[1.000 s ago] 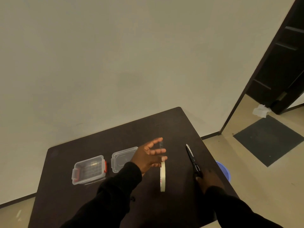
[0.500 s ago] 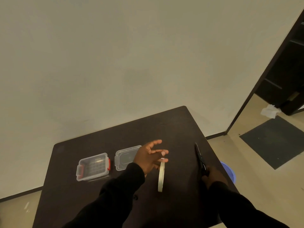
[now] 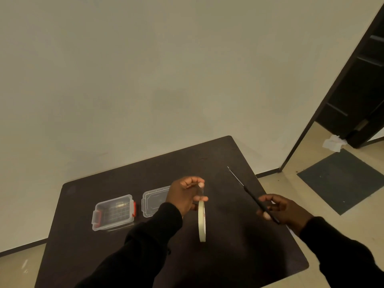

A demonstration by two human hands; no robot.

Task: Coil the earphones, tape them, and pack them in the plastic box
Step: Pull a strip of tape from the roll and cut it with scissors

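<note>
My left hand (image 3: 187, 196) holds a white tape roll (image 3: 202, 221) on edge above the dark table (image 3: 239, 256), with a clear strip of tape pulled up between thumb and fingers. My right hand (image 3: 284, 208) grips black scissors (image 3: 249, 192), blades pointing up and away to the far left. The clear plastic box (image 3: 113, 212) with red latches stands open at the left. Its clear lid (image 3: 153, 201) lies beside it, partly behind my left hand. I cannot make out the earphones.
A plain wall rises behind the table. To the right are an open dark door (image 3: 363, 80), a dark floor mat (image 3: 340, 179) and crumpled white paper (image 3: 333, 143) on the floor. The table's right edge is close under my right wrist.
My right hand has lifted the scissors off the table and brought them toward the tape. My left fingers closed from spread onto the tape strip above the roll.
</note>
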